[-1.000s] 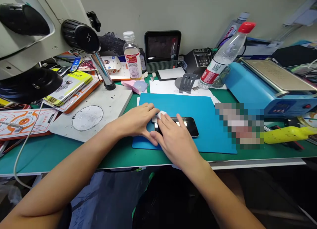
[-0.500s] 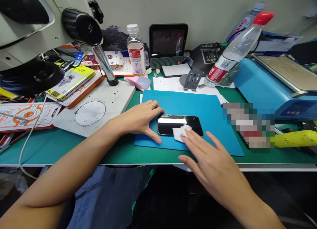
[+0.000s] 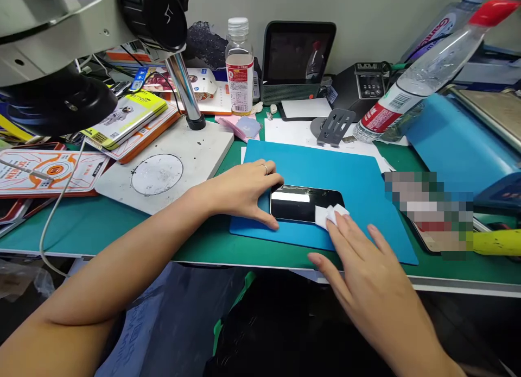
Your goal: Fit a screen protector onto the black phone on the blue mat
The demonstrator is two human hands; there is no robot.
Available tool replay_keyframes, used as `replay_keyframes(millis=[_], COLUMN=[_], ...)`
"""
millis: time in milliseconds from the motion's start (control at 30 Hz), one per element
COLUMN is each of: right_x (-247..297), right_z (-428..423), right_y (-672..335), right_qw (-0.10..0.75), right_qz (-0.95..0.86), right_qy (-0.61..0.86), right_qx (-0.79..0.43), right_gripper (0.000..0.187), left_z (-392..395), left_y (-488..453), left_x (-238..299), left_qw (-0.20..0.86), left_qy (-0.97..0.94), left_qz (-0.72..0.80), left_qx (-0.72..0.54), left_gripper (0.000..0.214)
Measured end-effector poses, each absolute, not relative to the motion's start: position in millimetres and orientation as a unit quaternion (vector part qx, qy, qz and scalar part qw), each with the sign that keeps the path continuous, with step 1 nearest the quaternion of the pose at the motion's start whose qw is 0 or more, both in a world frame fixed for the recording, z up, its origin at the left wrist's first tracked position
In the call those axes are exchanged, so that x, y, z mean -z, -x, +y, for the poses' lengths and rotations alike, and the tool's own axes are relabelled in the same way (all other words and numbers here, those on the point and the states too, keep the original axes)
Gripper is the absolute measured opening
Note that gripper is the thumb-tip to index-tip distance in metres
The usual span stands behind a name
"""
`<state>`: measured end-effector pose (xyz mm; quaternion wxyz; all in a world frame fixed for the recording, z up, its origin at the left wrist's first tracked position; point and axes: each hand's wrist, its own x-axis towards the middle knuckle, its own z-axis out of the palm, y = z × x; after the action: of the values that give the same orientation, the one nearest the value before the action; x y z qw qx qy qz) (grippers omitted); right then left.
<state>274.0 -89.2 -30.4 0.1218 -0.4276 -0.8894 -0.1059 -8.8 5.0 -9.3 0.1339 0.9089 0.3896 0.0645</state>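
A smartphone with a dark, glossy screen lies face up on a blue mat. My left hand steadies its left end, with the fingers at the far corner and the thumb by the near one. Under the fingertips of my right hand is a folded white wipe, pressed on the near right part of the screen. The right thumb and little finger stand away from the wipe, over the mat.
A microscope rises at left from its pale base. Behind the mat stand a drink bottle, a dark display and a metal phone stand. A red-capped bottle leans beside a blue machine at right.
My right hand has slid the white wipe rightward along the phone's screen. My left hand stays at the phone's left end. The camera view has shifted somewhat.
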Motion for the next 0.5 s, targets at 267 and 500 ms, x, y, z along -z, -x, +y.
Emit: replay_keyframes(millis=[267, 500], right_x=[31.2, -7.6], right_z=[-88.7, -51.2], right_y=[-210.9, -265.1], right_qw=[0.151, 0.201], right_qz=[-0.899, -0.916], right_qy=[0.412, 0.27], right_qx=[0.004, -0.217], right_gripper=[0.067, 0.04], left_z=[-0.1, 3.2], left_y=[5.7, 4.3], left_x=[5.5, 4.1], left_qw=[0.186, 0.233], left_qy=[-0.899, -0.894], left_qz=[0.388, 0.369], left_qx=[-0.082, -0.1], left_gripper=[0.103, 0.118])
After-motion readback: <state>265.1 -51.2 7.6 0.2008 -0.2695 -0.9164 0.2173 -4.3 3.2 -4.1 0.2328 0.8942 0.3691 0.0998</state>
